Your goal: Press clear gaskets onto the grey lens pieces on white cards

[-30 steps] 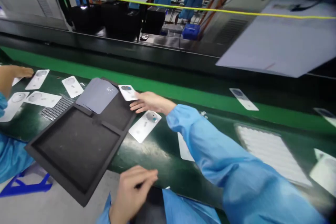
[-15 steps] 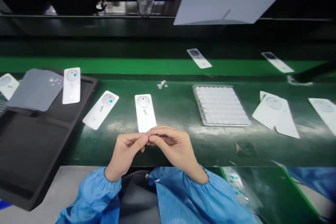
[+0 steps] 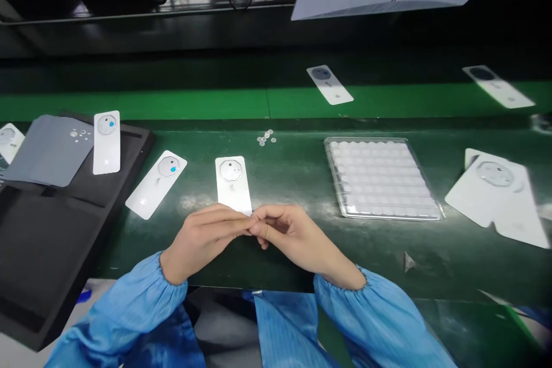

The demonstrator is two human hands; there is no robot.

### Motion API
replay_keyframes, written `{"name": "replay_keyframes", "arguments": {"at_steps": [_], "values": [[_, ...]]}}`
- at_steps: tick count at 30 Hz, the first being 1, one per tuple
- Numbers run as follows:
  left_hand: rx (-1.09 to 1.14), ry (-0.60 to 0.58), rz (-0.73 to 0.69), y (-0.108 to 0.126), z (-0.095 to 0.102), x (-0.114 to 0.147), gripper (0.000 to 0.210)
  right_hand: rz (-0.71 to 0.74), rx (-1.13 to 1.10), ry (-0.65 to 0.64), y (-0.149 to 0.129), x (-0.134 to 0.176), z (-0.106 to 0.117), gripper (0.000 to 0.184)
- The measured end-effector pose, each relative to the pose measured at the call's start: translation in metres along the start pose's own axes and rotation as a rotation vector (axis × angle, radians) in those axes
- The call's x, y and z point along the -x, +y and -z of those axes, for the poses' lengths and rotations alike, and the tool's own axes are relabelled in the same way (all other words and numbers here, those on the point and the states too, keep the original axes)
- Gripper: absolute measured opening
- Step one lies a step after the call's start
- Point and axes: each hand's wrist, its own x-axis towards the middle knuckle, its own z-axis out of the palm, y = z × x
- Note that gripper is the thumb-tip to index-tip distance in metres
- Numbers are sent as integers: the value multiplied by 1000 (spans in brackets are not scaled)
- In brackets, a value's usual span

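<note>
Panel (image 3: 233,182) just far of hands | long axis near-far | left hand (image 3: 206,237) nearer, fingertips meeting right hand (image 3: 297,237) | can't tell if I'm pinching anything

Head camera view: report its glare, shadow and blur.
Head view, middle: glare leaves a pale patch on the green table, left of the middle white card; head view, far side: shadow darkens the upper ends of two white cards; head view, right edge: a small object is too blurred to identify.
</note>
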Motion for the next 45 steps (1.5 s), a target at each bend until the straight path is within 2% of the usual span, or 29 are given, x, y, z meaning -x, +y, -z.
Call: {"name": "replay_keyframes", "arguments": {"at_steps": [3,7,11,14,17,21,22,24,26,33,40,45], "values": [[25,82,22,-6,0,-4,25,7,-139,56,11,-8,-6,35],[3,118,6,-13,-1,-7,23,37,-236,78,22,-10,-10,31],[-31,121,-30,-18,1,-14,20,53,-257,55,16,-13,-5,28],[-75,114,-20,-24,5,-23,11,54,-215,90,7,-22,1,30],[-130,42,15,-43,11,-35,15,24,-169,138,-1,-37,12,33],[-334,-165,192,-78,19,-47,71,-36,-99,114,-6,-59,31,38],[-368,-213,227,-85,19,-47,73,-49,-67,98,-6,-63,35,38],[-381,-275,255,-93,16,-44,62,-76,-1,70,-5,-68,42,39],[-354,-294,239,-94,11,-39,52,-116,62,58,-4,-71,47,41],[-286,-269,201,-92,2,-34,49,-230,253,85,-6,-69,49,38],[-249,-252,211,-95,0,-36,42,-292,260,207,-5,-66,42,31],[-310,-286,211,-92,2,-39,36,-296,227,261,-5,-66,39,25]]}}
